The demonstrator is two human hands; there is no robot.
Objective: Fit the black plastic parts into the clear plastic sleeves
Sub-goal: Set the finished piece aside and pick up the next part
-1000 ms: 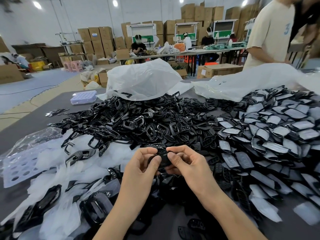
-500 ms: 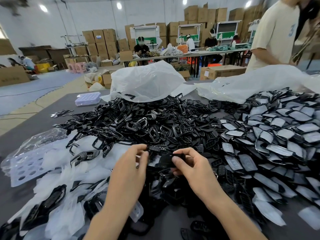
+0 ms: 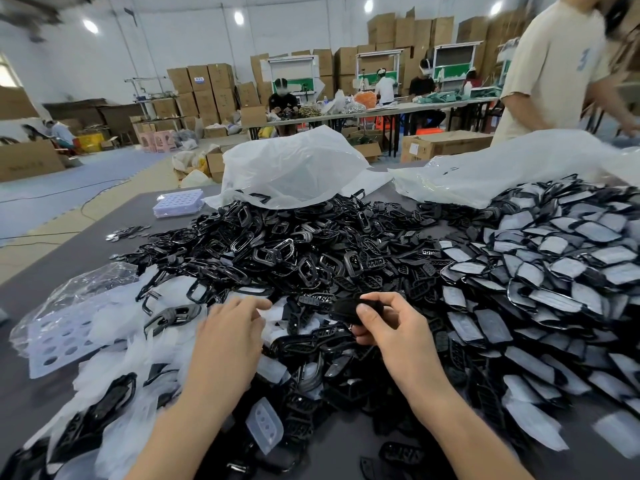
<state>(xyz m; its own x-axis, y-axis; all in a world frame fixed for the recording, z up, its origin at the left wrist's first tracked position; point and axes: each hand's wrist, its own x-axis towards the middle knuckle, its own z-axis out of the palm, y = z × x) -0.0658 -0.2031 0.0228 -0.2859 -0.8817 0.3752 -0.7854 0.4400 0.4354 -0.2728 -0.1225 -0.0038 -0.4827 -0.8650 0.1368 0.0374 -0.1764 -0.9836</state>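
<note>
While the right hand [image 3: 388, 329] pinches a black plastic part [image 3: 346, 309] at the frame's lower centre, the left hand [image 3: 232, 327] hovers, fingers loose and empty, beside the clear sleeves [image 3: 117, 317] at lower left.

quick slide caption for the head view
Right hand pinches a black part while left hand hovers over clear sleeves

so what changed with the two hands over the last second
The left hand let go of the small black plastic part and moved left toward the heap of clear plastic sleeves, holding nothing. The right hand keeps pinching the part, now alone, in about the same place. The big pile of black plastic parts on the grey table looks unchanged.
</note>
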